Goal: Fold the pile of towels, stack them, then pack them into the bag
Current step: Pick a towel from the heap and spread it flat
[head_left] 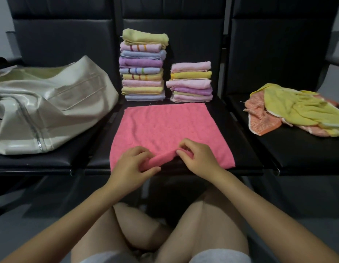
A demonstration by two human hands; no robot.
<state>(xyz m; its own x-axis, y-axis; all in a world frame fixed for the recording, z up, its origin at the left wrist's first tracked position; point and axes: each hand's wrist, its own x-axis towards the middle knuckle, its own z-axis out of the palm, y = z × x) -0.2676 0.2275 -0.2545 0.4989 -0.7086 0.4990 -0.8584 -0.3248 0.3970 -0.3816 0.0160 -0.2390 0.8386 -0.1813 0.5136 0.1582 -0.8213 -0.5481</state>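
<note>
While both hands, left hand and right hand, pinch the near hem of the pink towel lying just before the taller stack, uneven lifting could skew the fold, or nudge that stack over

Black seats: bag, pink towel, two stacks, unfolded pile

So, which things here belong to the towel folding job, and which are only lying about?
Belong to the job:
- pink towel, its near edge pinched by the left hand and right hand
- tall folded stack
- shorter folded stack
- unfolded pile
- white bag

Only lying about:
- black seats, which merely carry everything
</note>
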